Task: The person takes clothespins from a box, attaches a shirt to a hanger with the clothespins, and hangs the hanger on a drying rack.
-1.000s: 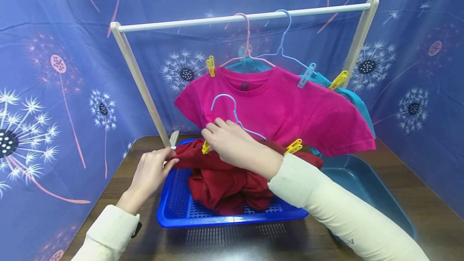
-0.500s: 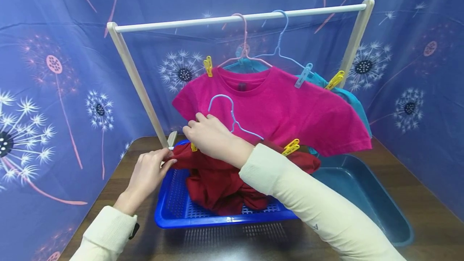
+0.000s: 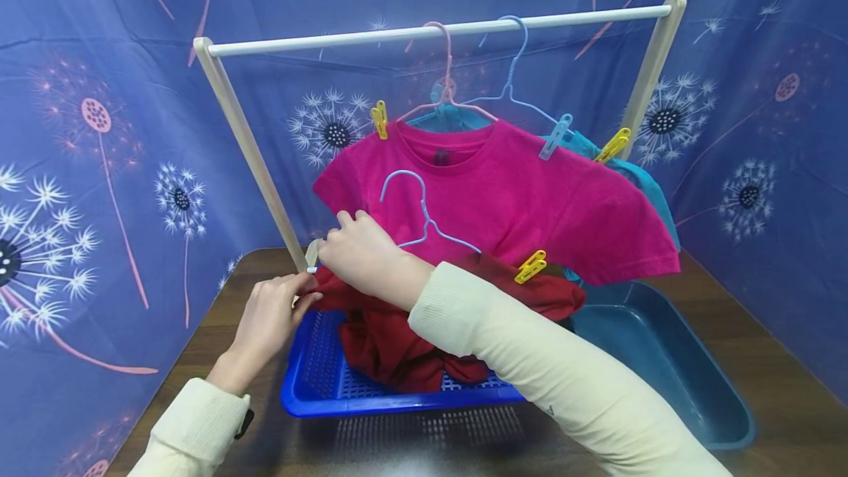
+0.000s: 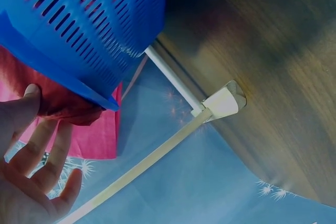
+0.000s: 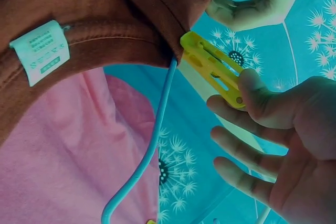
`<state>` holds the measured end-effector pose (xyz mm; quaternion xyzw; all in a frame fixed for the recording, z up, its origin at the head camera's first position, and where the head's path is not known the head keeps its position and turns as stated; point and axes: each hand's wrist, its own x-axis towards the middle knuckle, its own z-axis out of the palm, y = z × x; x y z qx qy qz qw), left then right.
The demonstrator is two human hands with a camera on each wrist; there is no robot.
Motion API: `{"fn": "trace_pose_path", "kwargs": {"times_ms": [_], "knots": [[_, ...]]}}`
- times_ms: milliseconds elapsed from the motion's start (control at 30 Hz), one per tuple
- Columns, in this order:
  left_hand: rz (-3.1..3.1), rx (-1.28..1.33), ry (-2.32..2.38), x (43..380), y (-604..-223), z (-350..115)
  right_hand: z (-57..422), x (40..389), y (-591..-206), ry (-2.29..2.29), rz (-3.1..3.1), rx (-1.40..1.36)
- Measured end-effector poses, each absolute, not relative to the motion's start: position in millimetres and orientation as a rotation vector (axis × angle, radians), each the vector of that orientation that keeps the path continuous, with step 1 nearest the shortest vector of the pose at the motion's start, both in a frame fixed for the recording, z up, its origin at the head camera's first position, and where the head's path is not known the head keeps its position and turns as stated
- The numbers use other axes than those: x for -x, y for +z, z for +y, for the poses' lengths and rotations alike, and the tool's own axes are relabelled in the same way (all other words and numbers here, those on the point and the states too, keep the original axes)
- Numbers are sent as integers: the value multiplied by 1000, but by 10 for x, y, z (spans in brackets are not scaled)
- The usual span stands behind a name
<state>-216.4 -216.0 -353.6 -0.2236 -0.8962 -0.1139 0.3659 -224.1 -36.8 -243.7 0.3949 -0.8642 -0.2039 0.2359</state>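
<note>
A dark red shirt (image 3: 384,352) lies bunched over the blue basket (image 3: 351,405), its neckline on a light blue hanger (image 3: 426,205) whose hook stands free. My left hand (image 3: 265,315) pinches the shirt's left end between thumb and fingers, as the left wrist view also shows. With thumb and index finger my right hand (image 3: 367,256) pinches a yellow clothespin (image 5: 212,72). In the right wrist view its tip meets the red fabric beside the hanger's arm; in the head view my hand hides it. Another yellow clothespin (image 3: 531,267) sits on the shirt's right shoulder.
Behind, a magenta T-shirt (image 3: 490,190) hangs by a pink hanger (image 3: 449,65) from the rack's white rail (image 3: 318,40). A teal garment (image 3: 652,182) hangs behind it. A dark teal tray (image 3: 656,344) stands right of the basket on the wooden table (image 3: 218,330).
My right hand has moved left along the red shirt's shoulder with the yellow clothespin, uncovering more of the light blue hanger. My left hand keeps its pinch on the shirt's end.
</note>
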Motion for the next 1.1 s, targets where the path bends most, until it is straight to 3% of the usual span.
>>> {"fn": "trace_pose_path", "kwargs": {"times_ms": [1100], "knots": [[-2254, 600, -289, 2127, -3564, -2175, -514, 2179, -2572, -572, -2325, -1100]]}}
